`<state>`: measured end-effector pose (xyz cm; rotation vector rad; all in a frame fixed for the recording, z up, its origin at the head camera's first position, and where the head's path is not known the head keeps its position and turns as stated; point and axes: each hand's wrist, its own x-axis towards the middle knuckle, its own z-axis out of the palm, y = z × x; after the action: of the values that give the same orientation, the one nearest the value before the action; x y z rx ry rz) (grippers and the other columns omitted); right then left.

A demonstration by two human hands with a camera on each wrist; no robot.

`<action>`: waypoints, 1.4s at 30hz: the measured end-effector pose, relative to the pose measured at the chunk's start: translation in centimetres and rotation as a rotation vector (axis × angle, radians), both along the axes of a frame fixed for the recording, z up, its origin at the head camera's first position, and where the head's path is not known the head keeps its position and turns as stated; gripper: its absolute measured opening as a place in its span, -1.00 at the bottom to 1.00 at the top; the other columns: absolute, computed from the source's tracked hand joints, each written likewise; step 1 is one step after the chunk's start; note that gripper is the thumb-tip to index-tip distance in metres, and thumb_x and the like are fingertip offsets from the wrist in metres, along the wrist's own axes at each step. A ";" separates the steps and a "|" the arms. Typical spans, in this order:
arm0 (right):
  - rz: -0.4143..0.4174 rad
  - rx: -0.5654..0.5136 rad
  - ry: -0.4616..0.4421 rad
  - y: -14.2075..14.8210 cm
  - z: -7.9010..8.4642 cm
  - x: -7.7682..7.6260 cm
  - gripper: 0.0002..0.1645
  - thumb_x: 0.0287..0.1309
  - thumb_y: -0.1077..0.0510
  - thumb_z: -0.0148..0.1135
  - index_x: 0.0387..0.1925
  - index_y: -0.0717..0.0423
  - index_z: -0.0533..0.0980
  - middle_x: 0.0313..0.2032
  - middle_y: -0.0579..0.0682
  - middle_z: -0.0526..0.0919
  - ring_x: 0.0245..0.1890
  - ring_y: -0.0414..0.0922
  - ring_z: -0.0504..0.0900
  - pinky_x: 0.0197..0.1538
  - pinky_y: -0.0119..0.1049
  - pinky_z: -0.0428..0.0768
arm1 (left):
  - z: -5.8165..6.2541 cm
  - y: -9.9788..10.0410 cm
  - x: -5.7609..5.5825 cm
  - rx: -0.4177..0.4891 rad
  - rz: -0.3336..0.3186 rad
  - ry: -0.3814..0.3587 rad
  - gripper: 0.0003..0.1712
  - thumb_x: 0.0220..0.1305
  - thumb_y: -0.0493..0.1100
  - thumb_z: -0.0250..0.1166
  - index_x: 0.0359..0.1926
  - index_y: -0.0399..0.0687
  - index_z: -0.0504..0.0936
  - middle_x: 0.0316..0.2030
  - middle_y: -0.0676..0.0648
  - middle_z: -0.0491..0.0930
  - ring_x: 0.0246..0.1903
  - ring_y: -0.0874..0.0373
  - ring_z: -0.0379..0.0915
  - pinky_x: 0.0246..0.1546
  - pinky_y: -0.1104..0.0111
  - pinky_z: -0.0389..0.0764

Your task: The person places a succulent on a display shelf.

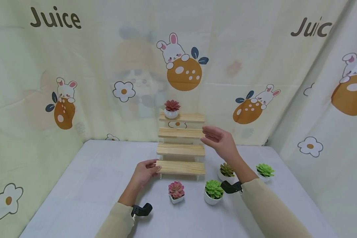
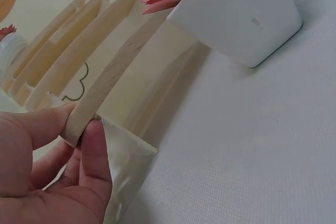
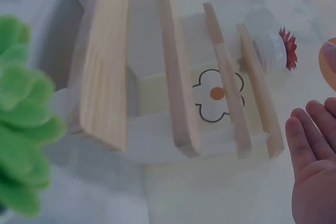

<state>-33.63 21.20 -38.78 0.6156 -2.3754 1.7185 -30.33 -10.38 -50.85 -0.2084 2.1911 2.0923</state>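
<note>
A small wooden tiered stand (image 1: 180, 149) with several pale steps rises at the back of the table. My left hand (image 1: 144, 173) pinches the left end of its lowest step between thumb and fingers, which the left wrist view shows closely at the step's end (image 2: 79, 124). Beside the right end of an upper step is my right hand (image 1: 221, 141), its fingers extended and nothing held. In the right wrist view that hand (image 3: 317, 166) stands apart from the steps. On the top step, toward the left, sits a red succulent (image 1: 172, 109) in a round white pot.
In front of the stand is a pink succulent (image 1: 176, 191) in a square white pot. To its right stand a green succulent (image 1: 213, 190), a darker one (image 1: 227, 170) partly behind my right forearm, and a bright green one (image 1: 264, 171). A printed curtain (image 1: 101, 66) hangs behind.
</note>
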 end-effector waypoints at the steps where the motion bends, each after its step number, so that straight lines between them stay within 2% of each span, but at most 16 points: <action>1: -0.008 0.003 -0.003 0.3 -0.2 0.2 -0.33 0.25 0.06 0.44 0.34 0.18 0.49 0.31 0.21 0.56 0.34 0.11 0.54 0.15 -0.57 0.59 | 0.0 0.0 0.0 0.001 -0.001 0.000 -0.51 0.35 -0.31 0.36 0.27 -0.33 0.56 -0.04 -0.25 0.64 -0.25 0.14 0.63 -0.18 0.30 0.77; 4: -0.041 0.017 -0.015 1.2 -0.8 0.9 -0.32 0.25 0.03 0.44 0.33 0.18 0.49 0.30 0.22 0.57 0.31 0.11 0.56 0.10 -0.57 0.61 | -0.1 0.0 0.0 0.005 -0.003 -0.002 -0.51 0.35 -0.32 0.36 0.27 -0.33 0.56 -0.04 -0.25 0.64 -0.25 0.14 0.62 -0.17 0.30 0.77; 11: -0.104 0.029 -0.029 3.3 -2.8 2.5 -0.38 0.24 -0.04 0.45 0.28 0.06 0.56 0.26 0.12 0.63 0.16 -0.32 0.65 0.08 -0.54 0.64 | 0.0 -0.1 -0.1 0.016 -0.006 -0.004 -0.50 0.33 -0.32 0.37 0.27 -0.34 0.56 -0.04 -0.25 0.65 -0.26 0.15 0.63 -0.18 0.29 0.77; 17: -0.160 0.006 -0.025 5.0 -4.6 4.2 -0.39 0.26 0.00 0.43 0.28 0.12 0.55 0.24 0.13 0.64 0.10 -0.44 0.64 0.06 -0.57 0.63 | 0.1 -0.1 -0.1 0.005 -0.013 -0.005 -0.51 0.35 -0.34 0.35 0.27 -0.35 0.55 -0.06 -0.24 0.64 -0.26 0.13 0.62 -0.19 0.30 0.77; 24: -0.238 -0.083 -0.024 6.9 -6.7 6.1 -0.42 0.25 0.12 0.44 0.25 0.24 0.55 0.09 -0.25 0.71 0.08 -0.42 0.67 0.03 -0.55 0.66 | 0.2 -0.2 -0.1 -0.021 -0.009 0.001 -0.52 0.35 -0.32 0.35 0.26 -0.34 0.56 -0.06 -0.24 0.63 -0.25 0.12 0.62 -0.19 0.31 0.77; 28: -0.292 -0.119 -0.008 8.2 -7.8 7.1 -0.44 0.23 0.21 0.44 0.23 0.33 0.54 0.03 -0.33 0.73 0.05 -0.40 0.69 0.01 -0.57 0.66 | 0.2 -0.2 -0.1 -0.015 -0.016 0.002 -0.52 0.36 -0.32 0.34 0.27 -0.34 0.55 -0.06 -0.24 0.63 -0.24 0.13 0.62 -0.17 0.30 0.77; 33: -0.381 -0.185 -0.009 9.7 -8.9 8.0 -0.45 0.17 0.30 0.46 0.19 0.37 0.56 -0.04 -0.33 0.76 -0.03 -0.39 0.73 -0.03 -0.58 0.67 | 0.2 -0.1 -0.1 -0.014 -0.019 0.004 -0.52 0.35 -0.32 0.35 0.26 -0.34 0.56 -0.06 -0.24 0.63 -0.25 0.12 0.62 -0.18 0.29 0.78; 37: -0.432 -0.313 -0.036 10.9 -9.8 8.4 -0.44 0.12 0.36 0.47 0.16 0.44 0.55 -0.06 -0.22 0.79 -0.06 -0.32 0.76 -0.06 -0.53 0.70 | 0.1 -0.2 -0.1 -0.018 -0.021 0.009 -0.52 0.35 -0.32 0.35 0.26 -0.35 0.56 -0.07 -0.25 0.64 -0.26 0.12 0.62 -0.20 0.30 0.78; 42: -0.509 -0.387 -0.034 12.1 -10.7 8.6 -0.44 0.06 0.41 0.50 0.12 0.49 0.56 -0.08 -0.14 0.81 -0.09 -0.30 0.78 -0.08 -0.53 0.70 | 0.2 -0.3 -0.2 -0.029 -0.024 0.013 -0.52 0.35 -0.32 0.35 0.26 -0.36 0.55 -0.07 -0.25 0.64 -0.27 0.13 0.62 -0.21 0.31 0.77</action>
<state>-25.04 33.28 -49.51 -0.0731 -1.9024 1.8598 -30.52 -10.65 -50.68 -0.1699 2.2207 2.0567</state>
